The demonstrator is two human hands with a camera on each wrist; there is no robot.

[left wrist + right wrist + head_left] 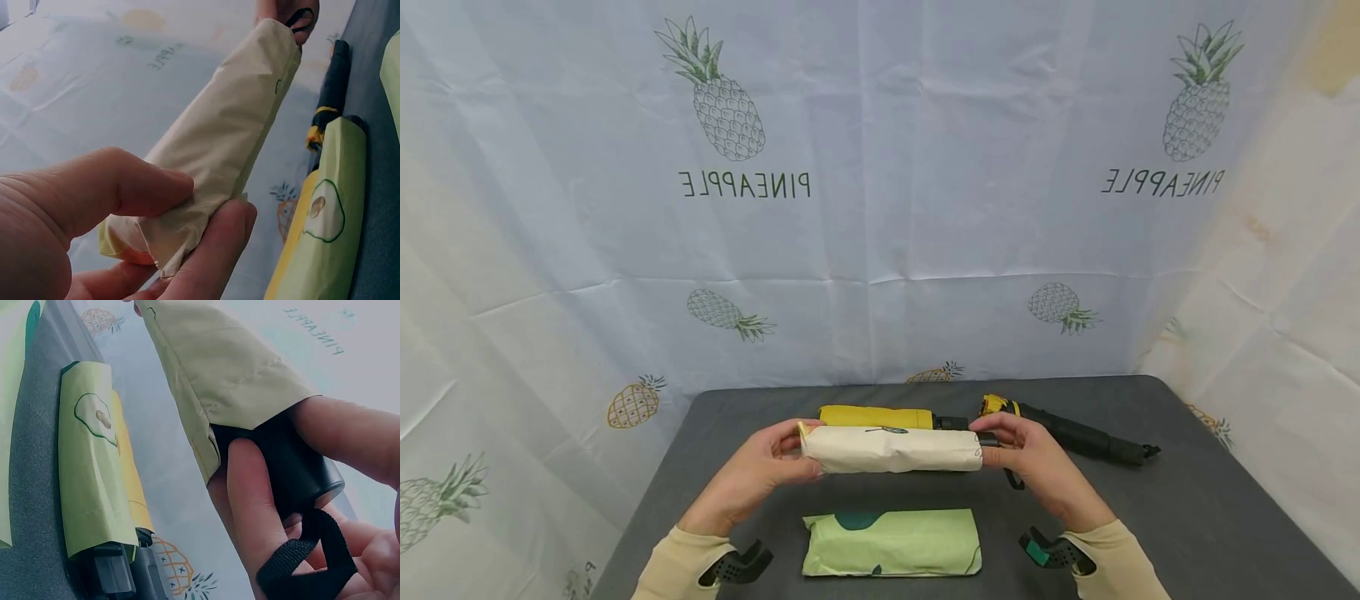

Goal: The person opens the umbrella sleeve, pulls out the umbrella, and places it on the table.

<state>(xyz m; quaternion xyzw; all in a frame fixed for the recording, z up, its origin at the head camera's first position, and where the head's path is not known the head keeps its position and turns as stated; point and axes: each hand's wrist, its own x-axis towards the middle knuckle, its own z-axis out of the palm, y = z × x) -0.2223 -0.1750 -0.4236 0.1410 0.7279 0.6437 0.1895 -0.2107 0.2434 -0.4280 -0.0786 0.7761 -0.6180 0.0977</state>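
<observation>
Both hands hold a folded umbrella in a cream cover (891,450) level above the table. The left hand (752,475) pinches its left end, thumb on the fabric and fingers beneath, as the left wrist view shows. At the other end, the right hand (1037,467) grips the black handle (300,469), from which a black wrist strap (306,556) hangs. Behind the held umbrella lies a yellow umbrella (876,416). Beside that one, a green umbrella with an avocado print (90,469) shows in the wrist views; the held umbrella mostly hides it in the head view.
Nearest the person, a light green cover (895,546) lies flat on the dark grey table (760,542); whether it contains an umbrella I cannot tell. A black umbrella with a yellow end (1082,433) lies slanted at the right. Pineapple-printed white cloth (887,225) hangs behind and at both sides.
</observation>
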